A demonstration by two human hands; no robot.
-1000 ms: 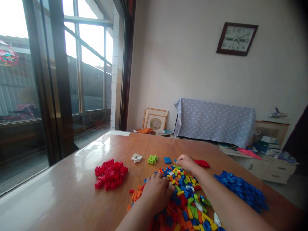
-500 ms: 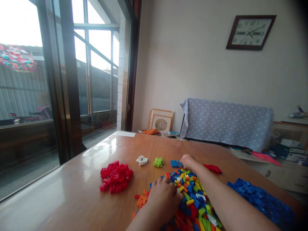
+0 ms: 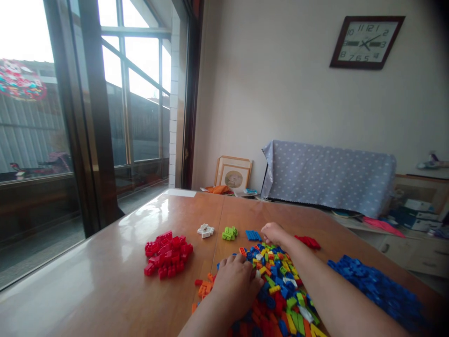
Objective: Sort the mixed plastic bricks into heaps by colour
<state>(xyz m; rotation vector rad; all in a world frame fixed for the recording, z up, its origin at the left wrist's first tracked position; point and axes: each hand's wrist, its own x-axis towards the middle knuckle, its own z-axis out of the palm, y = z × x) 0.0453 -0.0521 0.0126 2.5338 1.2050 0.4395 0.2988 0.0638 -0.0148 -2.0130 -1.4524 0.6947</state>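
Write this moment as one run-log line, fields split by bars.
left hand: on mixed bricks | right hand: beside blue row, grip unclear | left side: red pile | right side: blue pile

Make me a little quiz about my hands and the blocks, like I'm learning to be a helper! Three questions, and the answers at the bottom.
1. True or false: the left hand is on the big blue pile.
2. Pick one. What colour is the big pile at the picture's left? A) yellow B) red C) green
3. Which hand is nearer the short row of flat blue blocks?

Key:
1. False. It is over the mixed blocks.
2. B, red.
3. The right hand; it is just beside them.
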